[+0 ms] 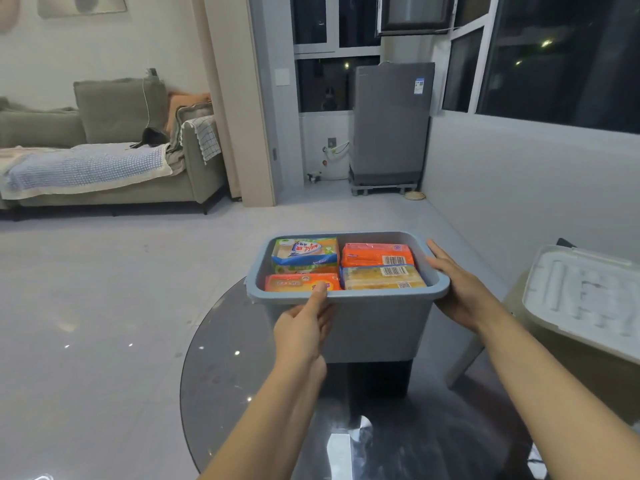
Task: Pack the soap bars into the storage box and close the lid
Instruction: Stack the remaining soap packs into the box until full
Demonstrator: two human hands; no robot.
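Observation:
A blue-grey storage box (381, 327) stands on a round dark glass table (242, 375), with no lid on it. Several wrapped soap bars fill it: a green-blue pack (304, 254) at the back left, an orange pack (377, 255) at the back right, an orange pack (294, 283) at the front left and a yellow pack (382, 277) at the front right. My left hand (304, 323) grips the near rim, thumb hooked over the edge. My right hand (457, 285) lies flat against the box's right rim and side, fingers straight.
A translucent white lid (585, 299) lies on a surface at the right, beside the table. Beyond the table is open grey floor, with a sofa (104, 157) at the far left and a grey appliance (391, 123) by the windows.

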